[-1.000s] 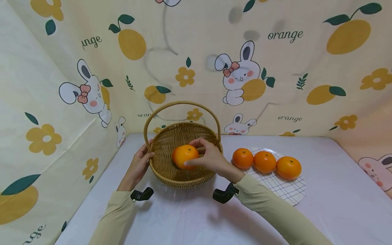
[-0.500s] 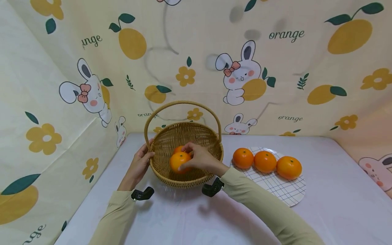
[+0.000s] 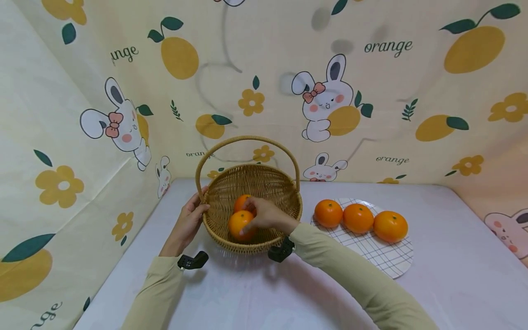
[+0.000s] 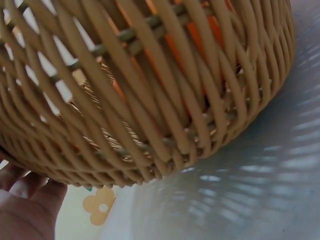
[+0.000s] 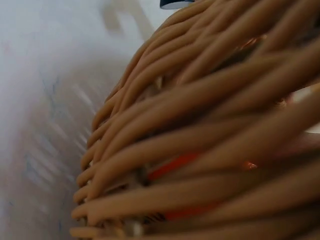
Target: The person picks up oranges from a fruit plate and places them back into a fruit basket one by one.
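Note:
A wicker basket (image 3: 246, 248) with a tall arched handle tilts toward me on the table. My left hand (image 3: 185, 227) grips its left rim near the foot of the handle; the left wrist view shows fingers (image 4: 30, 187) against the weave. Inside the basket, my right hand (image 3: 270, 217) holds an orange (image 3: 237, 225) between thumb and fingers, low near the front wall. Just behind it lies a second orange (image 3: 241, 201), partly covered by the fingers and the first fruit. In the right wrist view the basket wall (image 5: 165, 115) hides most of the hand and fruit.
A white plate (image 3: 392, 263) with a blue grid stands right of the basket. On it are three oranges (image 3: 358, 218) in a row. A printed cloth backdrop (image 3: 268, 59) rises behind and at both sides of the white table (image 3: 231, 298).
My right hand has moved left and down inside the basket with the orange, uncovering more of the one behind. My left hand has stayed on the rim.

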Motion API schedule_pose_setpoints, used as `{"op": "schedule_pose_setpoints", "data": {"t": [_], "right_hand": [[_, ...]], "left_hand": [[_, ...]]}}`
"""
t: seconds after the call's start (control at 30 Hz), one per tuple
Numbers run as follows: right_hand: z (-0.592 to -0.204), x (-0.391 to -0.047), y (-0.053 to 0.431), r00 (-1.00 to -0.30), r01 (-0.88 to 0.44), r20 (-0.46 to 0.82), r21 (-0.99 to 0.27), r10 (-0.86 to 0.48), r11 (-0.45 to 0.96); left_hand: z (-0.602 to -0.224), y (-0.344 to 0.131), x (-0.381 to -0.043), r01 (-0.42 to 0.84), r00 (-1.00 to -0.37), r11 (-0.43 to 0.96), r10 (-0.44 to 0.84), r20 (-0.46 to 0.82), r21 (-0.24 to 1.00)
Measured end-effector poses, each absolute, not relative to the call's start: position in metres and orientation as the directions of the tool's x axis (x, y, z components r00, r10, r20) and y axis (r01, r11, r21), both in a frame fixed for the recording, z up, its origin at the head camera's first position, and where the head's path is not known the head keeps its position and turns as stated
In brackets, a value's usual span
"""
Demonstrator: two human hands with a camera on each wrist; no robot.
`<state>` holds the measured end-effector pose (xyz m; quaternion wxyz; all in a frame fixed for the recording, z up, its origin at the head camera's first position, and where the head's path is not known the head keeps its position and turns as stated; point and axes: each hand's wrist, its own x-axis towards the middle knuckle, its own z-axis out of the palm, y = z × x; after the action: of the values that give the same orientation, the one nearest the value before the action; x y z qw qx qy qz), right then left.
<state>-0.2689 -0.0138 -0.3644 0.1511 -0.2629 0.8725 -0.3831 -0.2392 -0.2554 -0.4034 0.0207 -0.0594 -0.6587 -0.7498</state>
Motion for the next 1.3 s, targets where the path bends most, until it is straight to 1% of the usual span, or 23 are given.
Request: {"op": "schedule_pose_setpoints", "data": {"t": [0.17,0.37,0.5,0.73,0.97,1.1,1.3], "right_hand": [[-0.367,-0.271,-0.015,-0.805,-0.37,-0.088,-0.699,-0.587,0.612],[-0.368,-0.271,-0.014,-0.797,-0.366,-0.132,-0.672,-0.59,0.644],[-0.367,-0.272,-0.012,-0.793,-0.349,-0.147,-0.685,-0.591,0.639],[-0.365,-0.271,-0.01,-0.794,-0.271,-0.186,-0.744,-0.579,0.611],[-0.362,-0.269,-0.008,-0.794,-0.263,-0.189,-0.751,-0.578,0.606],[-0.36,-0.269,-0.003,-0.8,-0.252,-0.157,-0.788,-0.579,0.562],[-0.354,-0.268,0.01,-0.796,-0.219,-0.099,-0.873,-0.597,0.436]], "left_hand": [[-0.401,-0.255,-0.239,0.087,-0.995,-0.142,0.042,0.094,0.986],[-0.4,-0.254,-0.237,0.102,-0.993,-0.132,0.051,0.109,0.986],[-0.4,-0.254,-0.236,0.102,-0.993,-0.13,0.051,0.109,0.986],[-0.401,-0.254,-0.236,0.107,-0.992,-0.136,0.054,0.115,0.985],[-0.4,-0.252,-0.236,0.098,-0.994,-0.149,0.042,0.105,0.984],[-0.4,-0.252,-0.236,0.097,-0.994,-0.14,0.045,0.104,0.985],[-0.401,-0.252,-0.236,0.099,-0.994,-0.137,0.04,0.106,0.986]]}}
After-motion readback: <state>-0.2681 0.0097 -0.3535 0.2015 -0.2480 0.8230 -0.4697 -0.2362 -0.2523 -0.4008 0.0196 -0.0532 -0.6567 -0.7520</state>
